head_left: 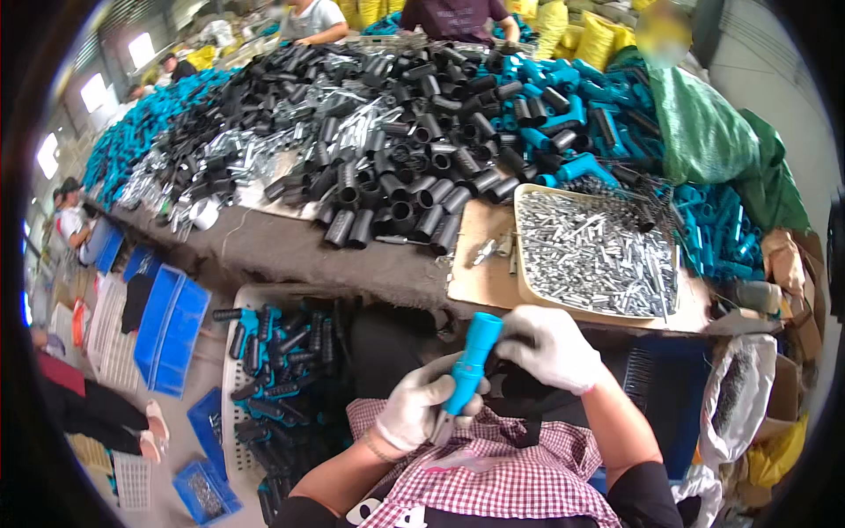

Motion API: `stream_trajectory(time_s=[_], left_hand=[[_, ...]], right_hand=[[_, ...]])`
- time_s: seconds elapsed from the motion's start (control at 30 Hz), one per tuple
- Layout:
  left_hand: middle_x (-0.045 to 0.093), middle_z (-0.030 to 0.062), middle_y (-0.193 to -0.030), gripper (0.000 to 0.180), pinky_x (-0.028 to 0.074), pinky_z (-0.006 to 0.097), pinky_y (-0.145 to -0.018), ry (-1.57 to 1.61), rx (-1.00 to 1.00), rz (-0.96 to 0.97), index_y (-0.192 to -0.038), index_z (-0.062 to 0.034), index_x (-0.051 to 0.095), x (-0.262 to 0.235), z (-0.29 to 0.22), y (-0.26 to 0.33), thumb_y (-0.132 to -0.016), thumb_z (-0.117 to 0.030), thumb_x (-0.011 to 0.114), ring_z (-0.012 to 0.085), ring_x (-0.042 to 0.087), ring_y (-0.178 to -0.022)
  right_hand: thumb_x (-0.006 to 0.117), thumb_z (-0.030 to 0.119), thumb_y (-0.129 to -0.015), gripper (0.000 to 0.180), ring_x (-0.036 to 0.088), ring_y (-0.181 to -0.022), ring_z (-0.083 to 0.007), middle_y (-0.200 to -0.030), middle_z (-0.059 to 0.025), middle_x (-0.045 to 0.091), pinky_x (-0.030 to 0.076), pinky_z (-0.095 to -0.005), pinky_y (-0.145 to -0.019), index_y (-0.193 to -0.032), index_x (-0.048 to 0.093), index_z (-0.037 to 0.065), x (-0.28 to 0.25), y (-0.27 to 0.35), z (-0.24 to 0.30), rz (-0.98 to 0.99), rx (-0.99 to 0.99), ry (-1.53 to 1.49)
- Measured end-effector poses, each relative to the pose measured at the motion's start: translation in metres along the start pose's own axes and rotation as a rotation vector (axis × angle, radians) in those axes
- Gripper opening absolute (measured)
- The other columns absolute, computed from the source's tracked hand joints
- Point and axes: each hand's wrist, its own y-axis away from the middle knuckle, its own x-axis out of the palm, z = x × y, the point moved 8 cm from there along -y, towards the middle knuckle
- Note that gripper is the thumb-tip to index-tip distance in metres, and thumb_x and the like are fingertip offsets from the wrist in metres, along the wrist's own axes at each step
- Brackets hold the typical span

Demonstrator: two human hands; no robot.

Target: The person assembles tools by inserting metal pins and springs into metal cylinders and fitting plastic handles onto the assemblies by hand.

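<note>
My left hand (414,407), in a white glove, is wrapped round a teal plastic tubular housing (475,352) above my lap. The housing tilts, its wide end up and to the right. A dark grey piece (443,429) shows below the hand at its lower end. My right hand (554,350), also gloved, is beside the housing's upper part with its fingers curled together. Whatever these fingers hold is too small or hidden to make out. Just beyond the right hand, a cream tray (521,264) full of small metal pins rests on cardboard (471,231).
Black tubes (396,189), metal parts (343,123) and teal housings (576,110) are heaped on the table. A white crate (233,387) of teal-and-black parts stands at my left, near blue bins (176,326). A green sheet (704,132) drapes the right side. People (453,19) are across the table.
</note>
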Motion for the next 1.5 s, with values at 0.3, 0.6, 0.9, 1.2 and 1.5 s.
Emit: stream_trajectory(time_s=[0.3,0.6,0.9,1.2,1.5], left_hand=[[0.064,0.0167,-0.112,0.044,0.054,0.035,-0.068,0.063,0.101,-0.164,-0.131,-0.0013,0.051,-0.033,-0.020,0.003,-0.101,-0.033,0.059,0.0227,0.064,-0.085],[0.064,0.0158,-0.111,0.042,0.053,0.035,-0.068,0.020,0.187,-0.207,-0.129,-0.0019,0.052,-0.037,-0.035,0.017,-0.102,-0.034,0.057,0.0223,0.063,-0.085],[0.066,0.0173,-0.111,0.041,0.058,0.035,-0.068,-0.080,0.274,-0.253,-0.129,0.0002,0.054,-0.034,-0.049,0.006,-0.102,-0.030,0.058,0.0239,0.067,-0.086],[0.066,0.0170,-0.112,0.041,0.058,0.034,-0.068,-0.105,0.314,-0.295,-0.132,-0.0001,0.052,-0.041,-0.048,0.007,-0.103,-0.028,0.058,0.0236,0.067,-0.085],[0.064,0.0182,-0.110,0.059,0.058,0.031,-0.068,-0.387,0.275,-0.278,-0.146,0.0081,0.038,-0.023,-0.058,0.006,-0.100,-0.022,0.059,0.0215,0.067,-0.083]], right_hand=[[0.065,0.013,-0.081,0.014,0.063,-0.096,-0.0333,-0.093,-0.0132,0.064,0.050,-0.0446,-0.083,-0.093,0.073,0.010,-0.029,-0.120,-0.012,-0.179,-0.261,0.659],[0.070,0.018,-0.077,0.020,0.058,-0.103,-0.0273,-0.102,-0.0084,0.062,0.046,-0.0383,-0.082,-0.097,0.069,0.013,0.022,-0.170,-0.023,0.107,-0.478,1.060],[0.075,0.019,-0.070,0.030,0.061,-0.103,-0.0256,-0.096,-0.0042,0.066,0.044,-0.0381,-0.090,-0.097,0.065,0.011,0.009,-0.143,-0.024,-0.031,-0.634,0.891],[0.074,0.021,-0.077,0.033,0.061,-0.104,-0.0241,-0.100,-0.0043,0.067,0.043,-0.0382,-0.089,-0.109,0.069,0.016,0.025,-0.149,-0.019,0.122,-0.532,1.006],[0.063,0.003,-0.069,0.042,0.060,-0.099,-0.0344,-0.100,-0.0144,0.063,0.049,-0.0442,-0.087,-0.112,0.068,0.005,-0.033,-0.087,0.023,-0.066,-0.515,0.504]])
